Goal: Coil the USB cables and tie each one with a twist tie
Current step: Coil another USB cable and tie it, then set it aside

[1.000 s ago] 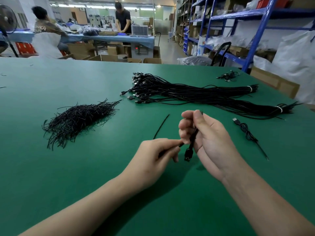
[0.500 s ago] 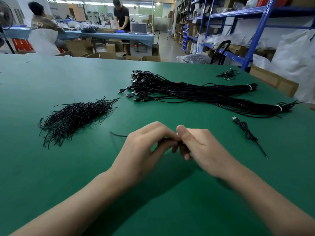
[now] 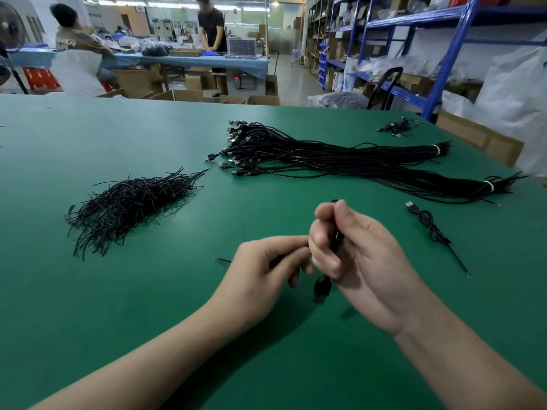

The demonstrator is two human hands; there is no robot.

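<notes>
My right hand point(image 3: 355, 255) grips a coiled black USB cable point(image 3: 322, 287) upright above the green table point(image 3: 88, 306); its plug hangs below my fingers and a loop shows above my thumb. My left hand point(image 3: 266, 267) pinches a black twist tie point(image 3: 223, 259) against the coil, with one end of the tie sticking out to the left. Most of the coil is hidden inside my fingers. A heap of black twist ties point(image 3: 130, 202) lies at the left. A long bundle of uncoiled USB cables point(image 3: 340, 164) lies across the back of the table.
One tied cable point(image 3: 432, 229) lies to the right of my hands. A small cluster of cables point(image 3: 396, 127) sits at the far right corner. Blue shelving point(image 3: 444, 54) and cardboard boxes stand beyond the right edge. Two people work at a far bench.
My hands parted a little and my right hand rose and tilted the coil upright, so its plug hangs in view again. The tie's free end now points left under my left hand.
</notes>
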